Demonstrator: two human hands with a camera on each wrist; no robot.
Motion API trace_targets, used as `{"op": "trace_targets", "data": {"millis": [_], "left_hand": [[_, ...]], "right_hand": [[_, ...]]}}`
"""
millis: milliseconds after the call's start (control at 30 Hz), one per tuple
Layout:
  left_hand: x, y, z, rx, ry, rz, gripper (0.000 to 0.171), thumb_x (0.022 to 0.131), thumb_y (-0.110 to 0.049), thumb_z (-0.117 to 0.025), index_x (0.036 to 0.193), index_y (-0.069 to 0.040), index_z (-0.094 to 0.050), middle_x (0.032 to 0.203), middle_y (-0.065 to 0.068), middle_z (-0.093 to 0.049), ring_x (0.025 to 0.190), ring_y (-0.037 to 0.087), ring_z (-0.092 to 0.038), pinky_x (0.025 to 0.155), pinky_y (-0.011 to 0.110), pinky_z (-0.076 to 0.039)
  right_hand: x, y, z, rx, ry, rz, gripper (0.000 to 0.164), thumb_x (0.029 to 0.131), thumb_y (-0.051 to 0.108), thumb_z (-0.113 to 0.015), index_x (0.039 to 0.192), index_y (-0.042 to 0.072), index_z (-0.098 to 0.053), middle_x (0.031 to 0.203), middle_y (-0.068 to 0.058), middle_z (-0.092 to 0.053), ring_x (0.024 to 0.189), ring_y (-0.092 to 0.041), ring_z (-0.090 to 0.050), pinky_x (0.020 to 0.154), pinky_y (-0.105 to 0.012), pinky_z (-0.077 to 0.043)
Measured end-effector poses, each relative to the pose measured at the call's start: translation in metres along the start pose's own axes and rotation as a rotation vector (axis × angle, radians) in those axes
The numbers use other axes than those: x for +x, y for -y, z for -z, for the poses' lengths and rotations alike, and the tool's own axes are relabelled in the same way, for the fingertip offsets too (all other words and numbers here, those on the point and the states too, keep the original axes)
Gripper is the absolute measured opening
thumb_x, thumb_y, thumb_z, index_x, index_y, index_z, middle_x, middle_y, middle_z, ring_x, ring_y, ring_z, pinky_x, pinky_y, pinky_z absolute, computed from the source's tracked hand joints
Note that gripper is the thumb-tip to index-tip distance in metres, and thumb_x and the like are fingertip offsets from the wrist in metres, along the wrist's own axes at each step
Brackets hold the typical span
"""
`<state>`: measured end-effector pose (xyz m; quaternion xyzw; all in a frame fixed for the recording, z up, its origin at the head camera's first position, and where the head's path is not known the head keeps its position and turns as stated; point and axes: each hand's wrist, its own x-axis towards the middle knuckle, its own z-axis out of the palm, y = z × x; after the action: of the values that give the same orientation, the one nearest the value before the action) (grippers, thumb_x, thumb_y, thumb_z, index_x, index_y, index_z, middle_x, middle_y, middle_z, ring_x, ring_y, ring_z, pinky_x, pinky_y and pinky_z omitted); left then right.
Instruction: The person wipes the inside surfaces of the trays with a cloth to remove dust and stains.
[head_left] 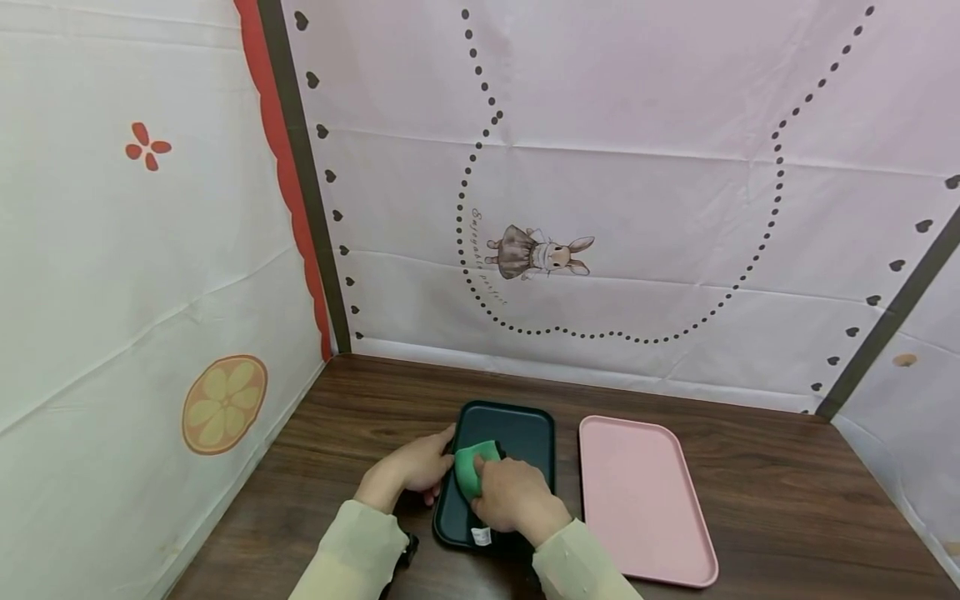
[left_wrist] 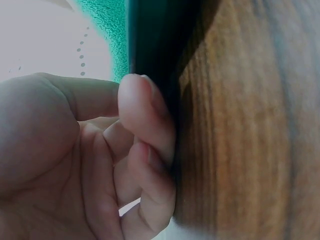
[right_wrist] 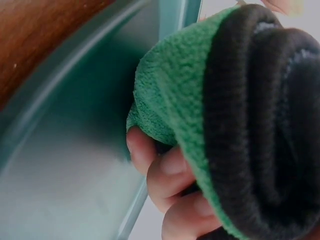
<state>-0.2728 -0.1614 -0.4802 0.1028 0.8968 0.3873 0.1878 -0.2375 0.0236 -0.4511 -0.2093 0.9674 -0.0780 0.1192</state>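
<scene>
Cloth in action, folks, green and fuzzy with a dark trim, bunched in the right hand and set down against the floor of the dark tray! That right grip is clamped on it, fingers curled around the fabric, and the right wrist view shows the trim folded over in thick black layers beside the fingertips. Over on the other side, the left hand has its grip on the tray's left rim, thumb near the top, the other fingers bent low beside the counter. And the tray itself? Lying flat, left of the counter's middle, its far end a little short of the far edge and its left side well in from the counter's left edge. A small white label shows at the tray's near end; what it is attached to, I can't tell. Just to the right, a pink tray lies flat, slightly angled, well clear of the counter's right edge. Pale sleeves on both arms, and behind the far edge rises a printed curtain with a rabbit in a skirt!
</scene>
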Motion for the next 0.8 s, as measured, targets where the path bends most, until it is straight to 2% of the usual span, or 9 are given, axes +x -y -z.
{"op": "trace_targets", "data": {"millis": [800], "left_hand": [[-0.0018,-0.0031,-0.0003,0.002,-0.005,-0.008,0.059,0.109,-0.013,-0.047,0.165,-0.009,-0.027,0.058,0.008,-0.059,0.046,0.018,-0.057,0.049,0.036,-0.054]], "right_hand": [[-0.0041,0.0027,-0.0002,-0.015,0.016,0.013,0.059,0.094,0.038,-0.074,0.149,0.020,-0.059,0.120,-0.009,-0.075,0.103,-0.029,-0.072,0.078,-0.044,-0.062]]}}
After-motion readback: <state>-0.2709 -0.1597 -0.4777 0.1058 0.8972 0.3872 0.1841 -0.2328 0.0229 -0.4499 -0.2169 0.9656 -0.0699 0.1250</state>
